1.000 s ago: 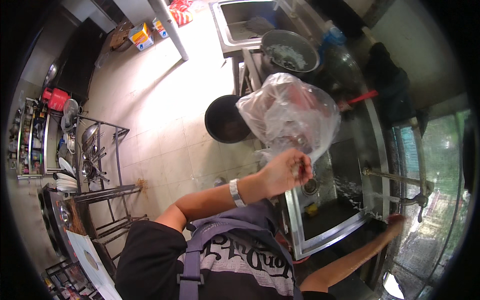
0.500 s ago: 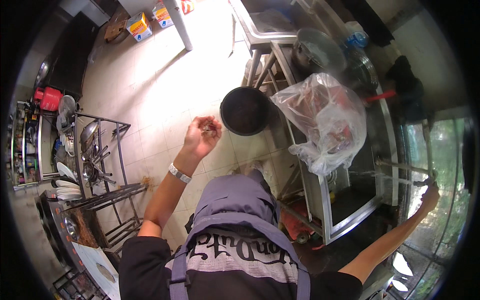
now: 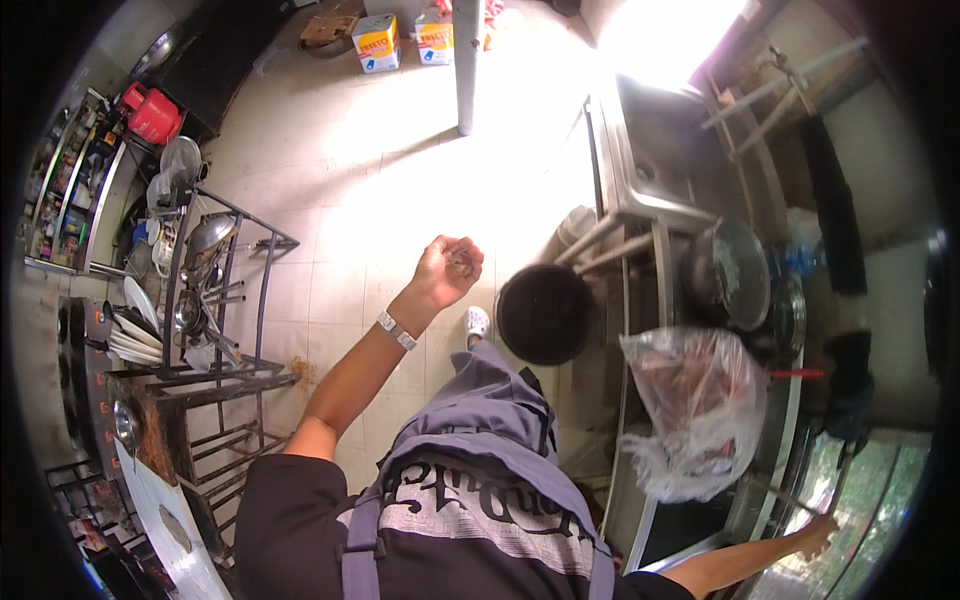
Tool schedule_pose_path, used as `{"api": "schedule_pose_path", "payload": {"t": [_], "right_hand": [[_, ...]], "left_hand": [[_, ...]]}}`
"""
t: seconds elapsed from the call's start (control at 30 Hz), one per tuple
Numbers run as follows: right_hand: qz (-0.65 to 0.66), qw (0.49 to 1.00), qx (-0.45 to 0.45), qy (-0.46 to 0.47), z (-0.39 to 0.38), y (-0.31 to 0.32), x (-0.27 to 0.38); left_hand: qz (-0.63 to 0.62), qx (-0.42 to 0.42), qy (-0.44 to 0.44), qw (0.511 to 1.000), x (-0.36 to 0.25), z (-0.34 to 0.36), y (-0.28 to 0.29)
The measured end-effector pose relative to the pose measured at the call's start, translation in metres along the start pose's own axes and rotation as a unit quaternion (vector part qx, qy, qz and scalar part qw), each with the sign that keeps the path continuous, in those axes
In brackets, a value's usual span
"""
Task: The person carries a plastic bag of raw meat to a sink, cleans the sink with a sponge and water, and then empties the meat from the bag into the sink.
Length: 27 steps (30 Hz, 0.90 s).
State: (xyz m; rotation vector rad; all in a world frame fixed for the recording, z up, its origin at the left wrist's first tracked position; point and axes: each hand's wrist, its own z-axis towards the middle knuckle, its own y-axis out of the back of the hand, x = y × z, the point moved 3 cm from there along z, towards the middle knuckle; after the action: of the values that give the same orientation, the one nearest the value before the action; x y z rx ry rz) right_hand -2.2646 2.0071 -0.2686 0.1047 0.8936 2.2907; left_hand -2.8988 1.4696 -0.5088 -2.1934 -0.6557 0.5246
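My left hand (image 3: 450,268) is raised over the floor, fingers curled round small scraps that I cannot make out clearly. My right hand (image 3: 815,535) is low at the right, by the tap pipe (image 3: 780,495) and the window; its fingers are too small and blurred to read. Left of the pipe, a clear plastic bag with reddish contents (image 3: 690,410) rests over the sink (image 3: 655,535). A black bucket (image 3: 543,315) stands on the floor beside the sink stand.
A second steel sink (image 3: 660,140) and a pot (image 3: 725,275) are at right. A pole (image 3: 465,70) rises near yellow-white boxes (image 3: 377,45). Left are a rack with pans and plates (image 3: 235,340), a red gas cylinder (image 3: 150,115) and a stove (image 3: 85,400).
The view has swung, bringing more floor and the far sink into sight. My left hand has moved from above the bag to over the floor. My right hand reached the tap, then shifted lower.
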Motion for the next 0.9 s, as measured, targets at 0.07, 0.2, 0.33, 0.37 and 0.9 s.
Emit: {"api": "schedule_pose_path", "payload": {"t": [0.07, 0.2, 0.33, 0.37, 0.9], "right_hand": [[0.038, 0.993, -0.112, 0.001, -0.045, 0.036, 0.041], [0.446, 0.885, -0.102, 0.08, -0.139, 0.114, 0.147], [0.685, 0.727, -0.031, 0.031, -0.206, 0.21, 0.311], [0.647, 0.751, -0.086, 0.1, -0.22, 0.244, 0.352], [0.632, 0.596, 0.383, 0.314, -0.441, 0.394, 0.64]], "left_hand": [[-0.018, 0.0, -0.003, 1.0, -0.036, 0.031, -0.019], [-0.024, -0.007, -0.025, 0.999, -0.113, 0.074, -0.064], [-0.07, -0.001, -0.054, 0.996, -0.186, 0.111, -0.099], [-0.054, 0.001, -0.075, 0.996, -0.204, 0.121, -0.105], [0.053, 0.026, 0.103, 0.993, -0.343, 0.45, -0.29]]}}
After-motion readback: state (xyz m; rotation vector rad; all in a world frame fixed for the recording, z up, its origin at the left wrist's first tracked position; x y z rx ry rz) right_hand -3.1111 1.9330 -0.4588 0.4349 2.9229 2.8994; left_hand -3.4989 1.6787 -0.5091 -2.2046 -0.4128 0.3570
